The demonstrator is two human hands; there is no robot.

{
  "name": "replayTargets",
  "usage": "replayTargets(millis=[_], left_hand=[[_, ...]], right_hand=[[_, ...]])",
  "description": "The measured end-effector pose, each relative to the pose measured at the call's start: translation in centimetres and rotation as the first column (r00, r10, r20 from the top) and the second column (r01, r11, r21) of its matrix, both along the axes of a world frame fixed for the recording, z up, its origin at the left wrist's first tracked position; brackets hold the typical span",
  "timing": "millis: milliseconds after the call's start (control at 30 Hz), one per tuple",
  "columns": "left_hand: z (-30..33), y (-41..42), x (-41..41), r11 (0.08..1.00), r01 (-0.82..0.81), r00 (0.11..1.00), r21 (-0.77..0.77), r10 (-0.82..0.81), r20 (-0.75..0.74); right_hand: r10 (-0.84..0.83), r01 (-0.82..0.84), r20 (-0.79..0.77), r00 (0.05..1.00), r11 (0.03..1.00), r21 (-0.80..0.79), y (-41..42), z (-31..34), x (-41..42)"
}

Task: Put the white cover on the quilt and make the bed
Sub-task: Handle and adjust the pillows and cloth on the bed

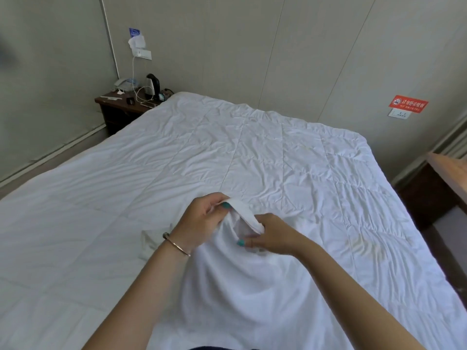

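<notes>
Soft, even daylight; faint shadows only. Wide-angle distortion bends the edges. Slight overall softness; dark blur far left.

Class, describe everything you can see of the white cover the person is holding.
The white cover is smooth, thin cloth, plainer than the stitched, wrinkled quilt spread on the bed beneath it. It hangs in a loose drape toward the person. The left hand and right hand each pinch a bunched edge, lifted above the quilt.

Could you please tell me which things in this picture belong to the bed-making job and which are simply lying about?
In use: white cover, gripped by left hand and right hand; quilt.

Lying about: nightstand, kettle, charger cable, no-smoking sign.
</notes>
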State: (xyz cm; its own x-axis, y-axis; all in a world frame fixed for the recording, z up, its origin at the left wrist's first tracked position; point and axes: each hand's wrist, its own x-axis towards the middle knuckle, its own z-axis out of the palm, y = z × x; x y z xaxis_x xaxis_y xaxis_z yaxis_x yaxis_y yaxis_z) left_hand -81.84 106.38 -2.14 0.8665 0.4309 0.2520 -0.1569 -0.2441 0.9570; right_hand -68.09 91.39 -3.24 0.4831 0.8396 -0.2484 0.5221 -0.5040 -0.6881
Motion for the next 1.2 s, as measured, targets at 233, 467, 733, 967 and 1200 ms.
replayTargets(millis=[233,467,733,967,1200], left_hand=[[2.9,1.9,-3.4,0.992,0.101,0.975,0.078,-0.115,0.191],[5.3,9.5,-3.7,0.932,-0.357,0.922,0.055,0.342,0.183],[15.5,12.0,2.5,0.748,-0.585,0.789,0.315,0.433,0.437],[9.9,13.9,5.7,0.771,-0.405,0.883,0.491,0.469,-0.008],[9.9,14.2,5.3,0.753,-0.086,0.828,0.652,0.419,-0.374]], right_hand=[[-0.132,0.138,-0.188,0.973,0.990,0.020,0.3,-5.8,0.7],[-0.399,0.248,0.314,0.862,0.871,0.425,2.8,6.9,5.4],[-0.569,0.162,0.450,0.688,0.725,0.670,2.9,19.1,5.9],[-0.501,0.264,0.386,0.775,0.811,0.522,-0.1,16.0,9.3],[-0.397,0.244,0.254,0.882,0.846,0.474,-2.1,15.6,8.2]])
